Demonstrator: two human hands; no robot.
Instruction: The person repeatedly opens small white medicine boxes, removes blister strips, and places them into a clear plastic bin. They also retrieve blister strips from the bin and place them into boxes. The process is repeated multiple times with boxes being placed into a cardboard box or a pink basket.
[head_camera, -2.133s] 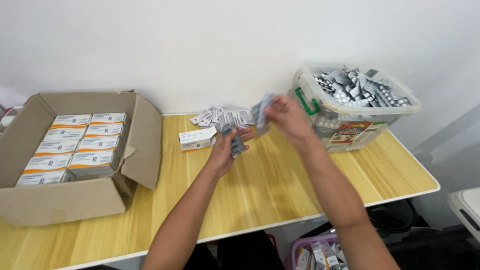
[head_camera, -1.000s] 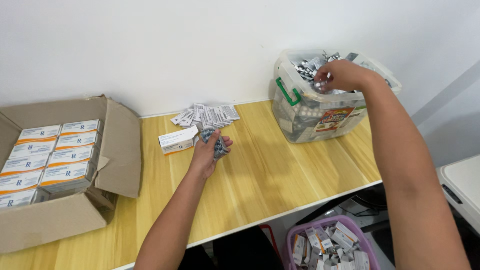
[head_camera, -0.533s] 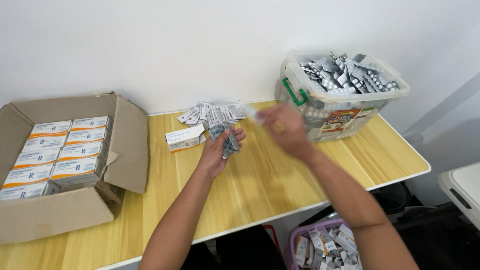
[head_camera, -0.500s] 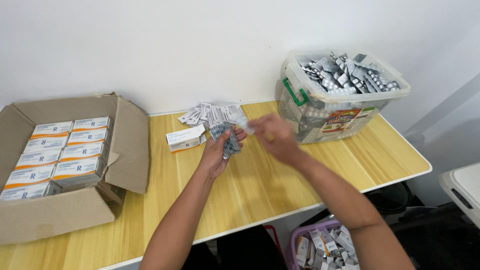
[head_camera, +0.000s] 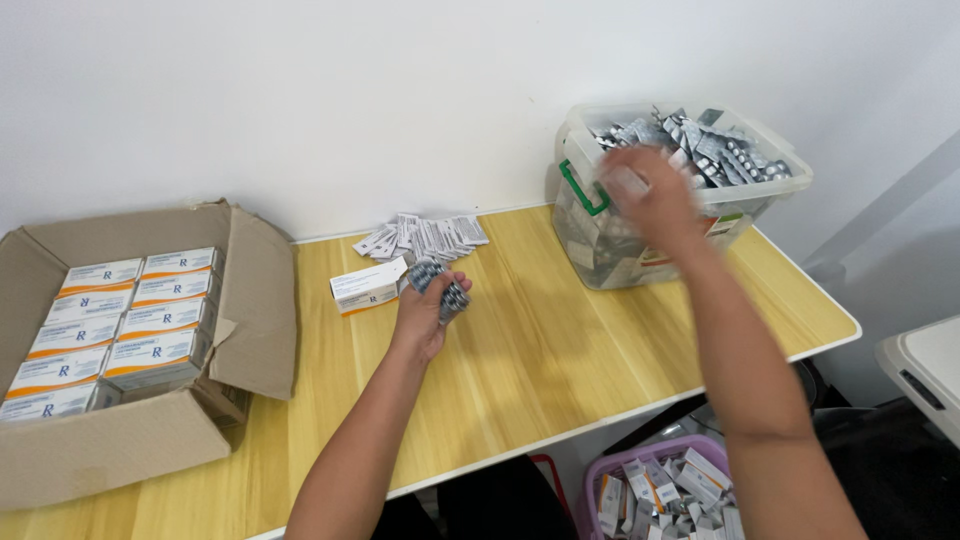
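My left hand (head_camera: 425, 318) grips a stack of silver blister packs (head_camera: 441, 285) above the wooden table (head_camera: 560, 350). A small white and orange carton (head_camera: 368, 285) lies just left of it. My right hand (head_camera: 650, 195) is blurred, raised at the front rim of the clear plastic bin (head_camera: 600, 230), which is full of silver blister packs (head_camera: 715, 150). Whether that hand holds anything is not visible. A fan of folded paper leaflets (head_camera: 420, 236) lies behind the carton.
An open cardboard box (head_camera: 150, 440) at the left holds rows of white and orange cartons (head_camera: 120, 325). A purple basket (head_camera: 655, 480) with packs stands on the floor below the table's front edge. A white wall is behind the table.
My right hand has moved from near my left hand back up to the plastic bin. My left hand keeps its stack of blister packs in about the same place.
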